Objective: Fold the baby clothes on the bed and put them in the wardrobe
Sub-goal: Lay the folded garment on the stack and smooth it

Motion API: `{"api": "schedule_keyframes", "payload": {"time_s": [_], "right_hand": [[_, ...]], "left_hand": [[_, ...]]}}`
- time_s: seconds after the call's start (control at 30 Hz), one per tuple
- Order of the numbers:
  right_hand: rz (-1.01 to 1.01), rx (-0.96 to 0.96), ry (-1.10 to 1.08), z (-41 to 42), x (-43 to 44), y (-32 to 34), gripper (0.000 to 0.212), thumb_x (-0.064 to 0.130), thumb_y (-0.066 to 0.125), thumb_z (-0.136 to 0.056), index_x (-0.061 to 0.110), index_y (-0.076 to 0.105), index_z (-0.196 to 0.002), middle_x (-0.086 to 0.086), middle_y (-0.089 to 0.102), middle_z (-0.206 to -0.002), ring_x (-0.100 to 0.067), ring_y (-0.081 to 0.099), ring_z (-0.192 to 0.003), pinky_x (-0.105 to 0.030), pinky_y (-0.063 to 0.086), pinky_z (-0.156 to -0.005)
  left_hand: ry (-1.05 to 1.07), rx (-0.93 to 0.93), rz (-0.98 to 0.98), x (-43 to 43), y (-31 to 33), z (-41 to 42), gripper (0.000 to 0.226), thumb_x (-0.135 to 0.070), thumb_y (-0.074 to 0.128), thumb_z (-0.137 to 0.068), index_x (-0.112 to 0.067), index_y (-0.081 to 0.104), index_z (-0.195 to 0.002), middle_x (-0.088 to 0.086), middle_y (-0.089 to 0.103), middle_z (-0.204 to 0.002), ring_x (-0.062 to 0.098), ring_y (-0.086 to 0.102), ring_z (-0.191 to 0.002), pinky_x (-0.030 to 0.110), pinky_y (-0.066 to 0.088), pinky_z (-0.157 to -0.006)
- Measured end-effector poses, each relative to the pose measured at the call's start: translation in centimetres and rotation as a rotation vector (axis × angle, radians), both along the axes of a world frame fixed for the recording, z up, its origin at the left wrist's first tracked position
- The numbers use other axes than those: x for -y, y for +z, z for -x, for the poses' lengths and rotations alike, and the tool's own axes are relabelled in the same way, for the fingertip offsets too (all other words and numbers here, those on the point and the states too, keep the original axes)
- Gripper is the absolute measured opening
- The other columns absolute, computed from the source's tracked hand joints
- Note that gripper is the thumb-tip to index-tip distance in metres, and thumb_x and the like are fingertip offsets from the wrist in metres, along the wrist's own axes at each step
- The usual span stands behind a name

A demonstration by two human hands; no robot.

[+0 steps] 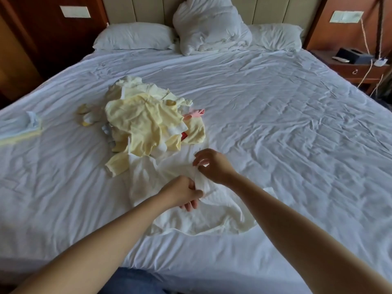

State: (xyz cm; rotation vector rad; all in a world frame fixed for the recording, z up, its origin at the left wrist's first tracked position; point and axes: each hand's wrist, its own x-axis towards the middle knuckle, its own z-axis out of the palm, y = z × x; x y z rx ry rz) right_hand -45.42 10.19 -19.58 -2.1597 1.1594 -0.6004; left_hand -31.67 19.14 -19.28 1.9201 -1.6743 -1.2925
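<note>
A white baby garment (203,217) lies spread on the bed's white sheet (286,128), close to the front edge. My left hand (182,193) grips a bunched fold near the garment's middle. My right hand (213,166) pinches the same fold a little higher, fingertips curled on the cloth. Just beyond the garment sits a loose heap of pale yellow baby clothes (146,122), with a bit of pink and red showing at its right side. A small folded stack in blue, white and yellow (20,129) rests at the bed's far left.
Two pillows (133,37) and a bunched white duvet (210,24) lie at the headboard. A wooden nightstand (358,66) with a dark box and cables stands at the right. Dark wooden panels run along the left side of the bed.
</note>
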Motion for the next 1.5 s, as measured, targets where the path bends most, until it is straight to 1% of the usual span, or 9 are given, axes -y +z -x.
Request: {"api": "schedule_keyframes", "payload": {"time_s": [0.13, 0.3, 0.43, 0.6, 0.9, 1.07, 1.23, 1.37, 1.5], "right_hand": [[-0.191, -0.083, 0.112, -1.5, -1.3, -1.3, 0.05, -0.008, 0.041, -0.087, 0.025, 0.072, -0.109, 0.008, 0.058, -0.134, -0.008, 0.067, -0.101, -0.005, 0.044, -0.066], [-0.007, -0.192, -0.177, 0.8, -0.1, -1.4, 0.039, 0.007, 0.047, -0.085, 0.031, 0.073, -0.103, 0.01, 0.07, -0.113, -0.011, 0.063, -0.105, -0.028, 0.051, -0.087], [0.0, -0.241, -0.356, 3.6, 1.2, -2.0, 0.039, 0.012, 0.047, -0.089, 0.029, 0.065, -0.119, 0.002, 0.062, -0.127, -0.019, 0.056, -0.118, -0.035, 0.048, -0.095], [-0.183, -0.275, -0.412, 4.6, 3.1, -3.8, 0.045, 0.016, 0.04, -0.096, 0.021, 0.045, -0.141, -0.009, 0.05, -0.141, -0.025, 0.055, -0.121, -0.034, 0.044, -0.094], [-0.272, -0.292, -0.316, 4.9, 5.4, -3.9, 0.01, 0.027, 0.058, -0.093, 0.019, 0.063, -0.098, 0.002, 0.063, -0.089, -0.016, 0.058, -0.075, -0.022, 0.037, -0.053], [-0.548, 0.101, -0.355, 6.2, 6.7, -2.4, 0.005, 0.014, 0.059, -0.095, 0.01, 0.056, -0.096, -0.007, 0.057, -0.076, -0.018, 0.056, -0.057, -0.026, 0.049, -0.043], [-0.309, 0.159, -0.412, 6.8, 7.6, -1.7, 0.008, 0.01, 0.061, -0.091, 0.014, 0.058, -0.086, -0.002, 0.059, -0.065, -0.017, 0.052, -0.049, -0.03, 0.047, -0.051], [-0.285, 0.134, -0.474, 6.9, 7.9, -2.3, 0.016, 0.005, 0.053, -0.088, 0.014, 0.063, -0.098, -0.004, 0.068, -0.078, -0.021, 0.066, -0.065, -0.04, 0.056, -0.066], [-0.244, -0.026, -0.44, 7.6, 6.2, -3.1, 0.026, 0.012, 0.059, -0.087, 0.023, 0.061, -0.112, 0.0, 0.069, -0.103, -0.017, 0.066, -0.09, -0.025, 0.049, -0.066]], "left_hand": [[-0.1, 0.139, -0.203, -1.6, -0.4, -2.2, 0.039, -0.045, 0.056, -0.092, -0.011, 0.07, -0.079, 0.0, 0.072, -0.066, 0.012, 0.065, -0.053, 0.019, 0.046, -0.052], [-0.025, 0.37, 0.058, -0.5, -1.0, -3.2, 0.04, -0.05, 0.055, -0.09, -0.017, 0.062, -0.069, -0.005, 0.067, -0.065, 0.01, 0.064, -0.059, 0.026, 0.049, -0.066], [0.07, 0.385, 0.245, 1.7, -1.4, -2.4, 0.019, -0.043, 0.057, -0.091, -0.024, 0.057, -0.094, -0.006, 0.064, -0.097, 0.014, 0.062, -0.089, 0.027, 0.044, -0.07], [0.052, 0.442, 0.371, 4.9, -3.1, -1.8, 0.035, -0.037, 0.058, -0.091, -0.023, 0.054, -0.123, -0.002, 0.052, -0.126, 0.02, 0.054, -0.112, 0.034, 0.048, -0.087], [0.018, 0.667, 0.358, 8.5, -4.8, -2.7, 0.033, -0.03, 0.051, -0.097, -0.021, 0.052, -0.128, 0.003, 0.054, -0.129, 0.026, 0.046, -0.121, 0.035, 0.04, -0.092], [0.088, 0.549, 0.416, 9.5, -5.1, -2.7, 0.029, -0.03, 0.043, -0.102, -0.01, 0.048, -0.123, 0.009, 0.055, -0.126, 0.029, 0.056, -0.108, 0.038, 0.043, -0.081], [0.112, 0.517, 0.503, 10.5, -4.8, -2.1, 0.027, -0.022, 0.044, -0.102, -0.009, 0.046, -0.125, 0.01, 0.058, -0.124, 0.032, 0.06, -0.103, 0.039, 0.044, -0.077], [0.086, 0.531, 0.518, 10.6, -4.8, -2.1, 0.037, -0.013, 0.05, -0.096, -0.016, 0.046, -0.133, 0.008, 0.055, -0.131, 0.03, 0.057, -0.111, 0.04, 0.045, -0.087], [0.011, 0.508, 0.659, 8.6, -4.9, -1.4, 0.043, -0.018, 0.062, -0.09, -0.011, 0.051, -0.131, 0.009, 0.052, -0.131, 0.03, 0.051, -0.118, 0.039, 0.042, -0.095]]}}
